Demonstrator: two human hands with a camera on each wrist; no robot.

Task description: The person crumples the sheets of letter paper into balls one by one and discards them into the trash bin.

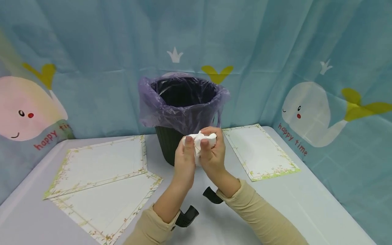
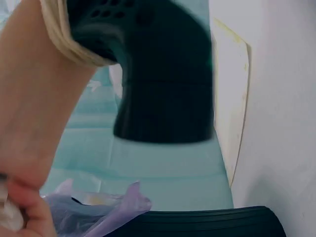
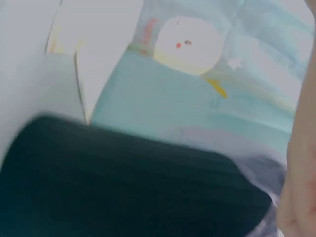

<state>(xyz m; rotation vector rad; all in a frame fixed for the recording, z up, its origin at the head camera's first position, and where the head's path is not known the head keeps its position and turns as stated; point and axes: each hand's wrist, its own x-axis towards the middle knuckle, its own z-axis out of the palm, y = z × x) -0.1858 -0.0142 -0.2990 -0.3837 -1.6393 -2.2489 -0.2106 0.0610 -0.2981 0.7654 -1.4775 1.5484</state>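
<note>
Both hands squeeze a crumpled white wad, apparently paper, between them, thumbs on the near side. The left hand grips it from the left and the right hand from the right. Just beyond them stands a dark ribbed trash bin, upright, with a purple plastic bag folded over its rim. In the left wrist view, part of the wad shows at the fingers. The bin fills the lower part of the right wrist view, where the right hand is only partly seen.
Two overlapping floral-bordered sheets, an upper one and a lower one, lie on the left of the white table. Another bordered sheet lies on the right. A blue curtain with printed whales hangs behind and at the sides.
</note>
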